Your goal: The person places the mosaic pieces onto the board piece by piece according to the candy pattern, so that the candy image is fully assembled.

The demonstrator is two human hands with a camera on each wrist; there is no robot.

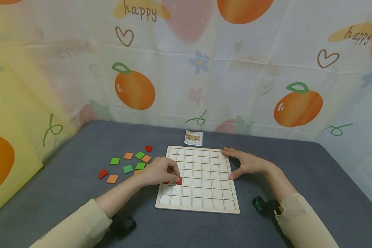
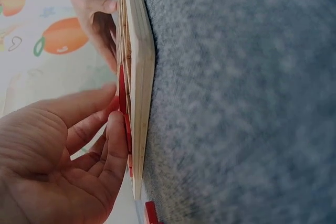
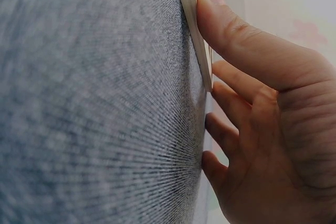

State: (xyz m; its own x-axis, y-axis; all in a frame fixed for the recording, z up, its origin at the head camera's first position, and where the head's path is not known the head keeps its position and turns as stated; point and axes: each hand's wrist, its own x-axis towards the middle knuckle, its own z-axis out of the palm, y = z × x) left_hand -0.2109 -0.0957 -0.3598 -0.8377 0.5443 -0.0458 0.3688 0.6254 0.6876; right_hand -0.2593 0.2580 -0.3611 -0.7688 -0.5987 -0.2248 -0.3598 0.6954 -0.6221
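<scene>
A white wooden grid board (image 1: 198,210) with a raised frame lies on the table, slightly turned. Over its left side my left hand (image 1: 159,172) pinches a small red tile (image 1: 179,181) between thumb and fingers, right at the grid cells. Another red piece (image 2: 128,135) sits on the board just under these fingers, partly hidden by the hand. At the board's right edge rests my right hand (image 1: 248,163), fingers spread and extended. Its thumb (image 3: 231,27) touches the side of the frame, while the fingertips reach the far right corner.
Left of the board lie several loose tiles: green (image 1: 114,161), orange (image 1: 112,178) and red (image 1: 103,173). A small pattern card (image 1: 193,137) with a candy-like picture lies behind the board. A printed curtain (image 1: 173,86) hangs at the table's back edge.
</scene>
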